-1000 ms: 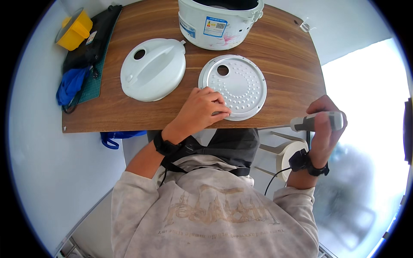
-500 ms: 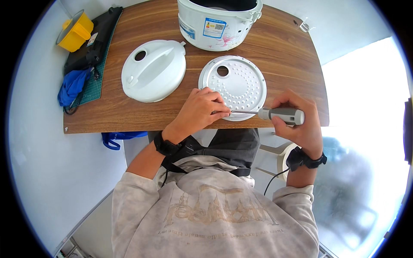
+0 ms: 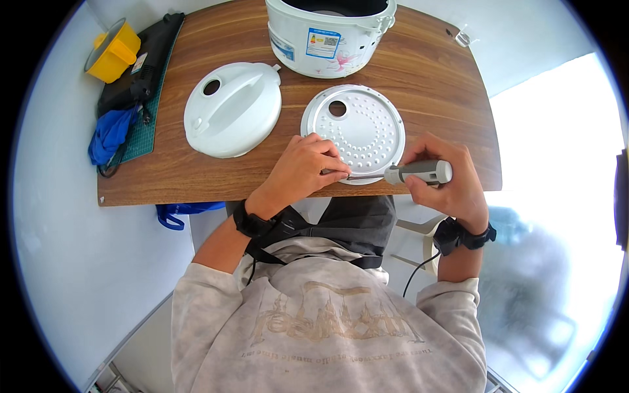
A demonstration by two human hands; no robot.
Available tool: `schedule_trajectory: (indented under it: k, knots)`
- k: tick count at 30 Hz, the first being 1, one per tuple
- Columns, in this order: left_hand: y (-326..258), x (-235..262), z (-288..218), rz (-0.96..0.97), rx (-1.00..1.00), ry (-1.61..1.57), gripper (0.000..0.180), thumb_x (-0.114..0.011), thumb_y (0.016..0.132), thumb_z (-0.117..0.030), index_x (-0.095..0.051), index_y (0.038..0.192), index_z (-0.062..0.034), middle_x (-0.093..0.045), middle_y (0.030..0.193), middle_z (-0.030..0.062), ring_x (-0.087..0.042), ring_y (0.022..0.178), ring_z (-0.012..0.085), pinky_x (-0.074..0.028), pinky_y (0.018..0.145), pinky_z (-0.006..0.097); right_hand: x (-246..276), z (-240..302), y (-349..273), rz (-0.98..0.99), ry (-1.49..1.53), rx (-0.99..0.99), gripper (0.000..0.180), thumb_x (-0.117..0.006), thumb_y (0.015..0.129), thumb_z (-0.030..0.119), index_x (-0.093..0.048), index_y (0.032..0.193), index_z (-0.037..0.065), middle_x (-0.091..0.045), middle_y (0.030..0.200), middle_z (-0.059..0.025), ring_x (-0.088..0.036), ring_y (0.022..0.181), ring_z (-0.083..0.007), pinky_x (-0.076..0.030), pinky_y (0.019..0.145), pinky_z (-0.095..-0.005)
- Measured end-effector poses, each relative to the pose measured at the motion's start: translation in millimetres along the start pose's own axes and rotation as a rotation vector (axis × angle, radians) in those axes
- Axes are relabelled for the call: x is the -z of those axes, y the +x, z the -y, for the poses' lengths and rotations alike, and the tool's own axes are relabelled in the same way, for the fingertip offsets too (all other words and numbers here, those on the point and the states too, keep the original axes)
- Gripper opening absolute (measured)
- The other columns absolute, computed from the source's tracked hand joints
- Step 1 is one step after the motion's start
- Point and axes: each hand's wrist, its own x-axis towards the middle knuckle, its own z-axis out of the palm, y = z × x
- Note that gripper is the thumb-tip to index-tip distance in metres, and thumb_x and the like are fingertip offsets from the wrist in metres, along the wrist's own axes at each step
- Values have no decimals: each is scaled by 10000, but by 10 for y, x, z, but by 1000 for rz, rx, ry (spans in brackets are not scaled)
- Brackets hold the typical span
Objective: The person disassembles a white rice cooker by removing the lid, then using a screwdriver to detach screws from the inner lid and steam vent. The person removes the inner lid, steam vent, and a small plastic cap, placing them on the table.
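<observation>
My right hand (image 3: 452, 173) is wrapped round the grey and white handle of a screwdriver (image 3: 426, 172). Its thin metal shaft points left, over the near rim of a round silver inner lid plate (image 3: 367, 124) with raised dimples and one round hole. At the shaft's tip, the fingers of my left hand (image 3: 308, 164) are pinched together beside the plate's near left edge. What they hold, if anything, is too small and covered to name. Left of the plate lies a white outer lid (image 3: 232, 111) with a moulded handle and a round hole.
A white rice cooker body (image 3: 331, 42), open at the top, stands at the far side of the wooden table (image 3: 445, 118). On the left are a yellow container (image 3: 116, 56), a black device (image 3: 147, 62), a blue cloth (image 3: 111, 134) and a green cutting mat (image 3: 141, 141).
My right hand and the screwdriver have shifted a little to the left, bringing the tip closer to my left fingers. My left hand stays almost where it was.
</observation>
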Motion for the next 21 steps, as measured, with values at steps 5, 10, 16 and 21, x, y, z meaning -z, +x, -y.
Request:
schedule_trajectory:
  k: [5, 10, 16, 21]
  knots:
    - [29, 30, 3, 42, 2, 2, 117, -793, 835, -267, -823, 945, -240, -662, 917, -73, -572, 962, 160, -403, 858, 349, 7, -3, 42, 21, -4, 16, 227, -749, 721, 115, -636, 898, 29, -654, 769, -67, -621, 675, -168, -509, 657, -291]
    - [85, 84, -12, 105, 33, 26, 119, -783, 833, -291, -824, 935, -246, -672, 906, -54, -584, 958, 185, -431, 848, 364, 27, 19, 91, 34, -22, 25, 225, -748, 724, 122, -629, 892, 30, -650, 766, -75, -610, 661, -173, -504, 648, -291]
    - [194, 149, 5, 183, 45, 12, 124, -777, 822, -324, -828, 894, -237, -695, 871, -1, -619, 928, 227, -500, 793, 397, 68, 36, 117, 35, -31, 77, 226, -751, 729, 122, -625, 891, 29, -651, 758, -76, -601, 651, -175, -503, 641, -294]
    - [208, 139, 11, 204, 75, 12, 130, -778, 820, -334, -831, 901, -247, -691, 860, 3, -618, 926, 228, -501, 797, 397, 103, 58, 138, 51, -32, 64, 230, -756, 734, 130, -626, 893, 28, -656, 761, -82, -605, 662, -177, -507, 645, -298]
